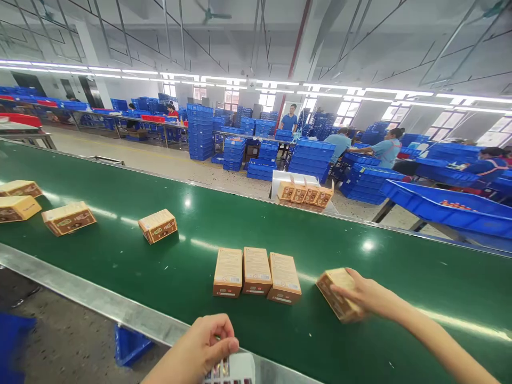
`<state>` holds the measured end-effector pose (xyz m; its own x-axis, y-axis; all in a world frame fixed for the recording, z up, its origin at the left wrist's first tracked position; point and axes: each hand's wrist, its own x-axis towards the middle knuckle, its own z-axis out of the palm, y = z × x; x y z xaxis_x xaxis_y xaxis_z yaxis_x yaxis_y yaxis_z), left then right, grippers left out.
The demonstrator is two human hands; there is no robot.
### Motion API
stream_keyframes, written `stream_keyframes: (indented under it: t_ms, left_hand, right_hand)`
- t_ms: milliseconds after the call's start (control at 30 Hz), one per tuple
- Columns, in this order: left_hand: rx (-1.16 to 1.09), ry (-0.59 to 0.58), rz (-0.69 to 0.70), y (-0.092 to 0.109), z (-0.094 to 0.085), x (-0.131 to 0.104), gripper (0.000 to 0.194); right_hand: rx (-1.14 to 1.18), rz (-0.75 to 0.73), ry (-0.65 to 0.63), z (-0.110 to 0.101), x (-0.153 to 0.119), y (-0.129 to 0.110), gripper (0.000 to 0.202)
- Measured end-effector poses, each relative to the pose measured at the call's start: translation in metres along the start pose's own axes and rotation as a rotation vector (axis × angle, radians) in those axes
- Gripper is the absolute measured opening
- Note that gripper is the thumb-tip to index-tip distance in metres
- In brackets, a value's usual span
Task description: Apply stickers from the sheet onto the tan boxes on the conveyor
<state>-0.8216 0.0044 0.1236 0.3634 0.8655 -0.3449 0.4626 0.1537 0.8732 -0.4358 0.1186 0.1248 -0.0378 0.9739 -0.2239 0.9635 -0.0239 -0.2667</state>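
My right hand (pixel 360 292) grips a cream and brown box (pixel 339 304) over the green conveyor belt, to the right of a row of three similar boxes (pixel 256 271) lying side by side. At the near metal edge, my left hand (pixel 212 341) is closed with its thumb against the curled fingers. It is at a white tray (pixel 241 368) with small items in its compartments, partly cut off by the frame bottom. More boxes lie farther left, one alone (pixel 158 226) and several (pixel 69 217) near the left edge.
The green belt (pixel 192 213) crosses the view, with a metal rail (pixel 100 296) on the near side. Beyond the far rail stand an open carton of boxes (pixel 306 193), stacked blue crates (pixel 200 130) and a blue chute (pixel 448 213). Several people work in the background.
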Motion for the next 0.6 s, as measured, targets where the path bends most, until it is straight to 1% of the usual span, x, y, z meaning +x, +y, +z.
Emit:
stream_keyframes:
  t_ms: [33,67,133,200,233,267,333,367,400,433,500,533,567,600]
  left_hand:
    - [0.008,0.026,0.009,0.001,0.001,0.002,0.049]
    - [0.027,0.058,0.011,0.004,0.001,0.004,0.050]
    - [0.092,0.128,-0.009,0.008,0.001,0.006,0.046]
    - [0.188,0.201,-0.041,0.013,0.000,0.007,0.039]
    - [0.238,0.229,-0.053,0.015,0.000,0.007,0.037]
    - [0.280,0.248,-0.058,0.017,0.001,0.006,0.035]
    - [0.335,0.258,-0.047,0.022,0.005,0.004,0.034]
    - [0.351,0.251,-0.034,0.026,0.008,0.004,0.033]
    - [0.359,0.238,-0.020,0.030,0.012,0.003,0.032]
    - [0.363,0.225,-0.007,0.034,0.016,0.003,0.031]
    - [0.368,0.197,0.019,0.044,0.023,0.003,0.029]
    - [0.374,0.186,0.034,0.049,0.026,0.003,0.028]
    - [0.380,0.180,0.045,0.053,0.029,0.004,0.027]
    - [0.385,0.174,0.056,0.056,0.029,0.003,0.025]
  right_hand:
    - [0.032,-0.031,-0.005,0.001,0.003,-0.016,0.052]
    - [0.070,-0.063,-0.017,0.003,0.005,-0.032,0.054]
    - [0.140,-0.118,-0.047,0.009,0.007,-0.056,0.051]
    - [0.180,-0.142,-0.078,0.014,0.004,-0.068,0.057]
    - [0.183,-0.141,-0.073,0.016,0.000,-0.072,0.060]
    - [0.183,-0.135,-0.032,0.018,-0.006,-0.075,0.065]
    - [0.227,-0.143,0.117,0.024,-0.025,-0.081,0.068]
    - [0.286,-0.172,0.178,0.028,-0.037,-0.086,0.066]
    - [0.363,-0.221,0.194,0.032,-0.051,-0.093,0.062]
    - [0.451,-0.285,0.149,0.038,-0.065,-0.101,0.057]
    - [0.571,-0.407,-0.088,0.049,-0.092,-0.117,0.046]
    - [0.605,-0.437,-0.178,0.054,-0.103,-0.124,0.040]
    - [0.631,-0.443,-0.219,0.058,-0.113,-0.129,0.036]
    - [0.659,-0.423,-0.207,0.061,-0.121,-0.132,0.034]
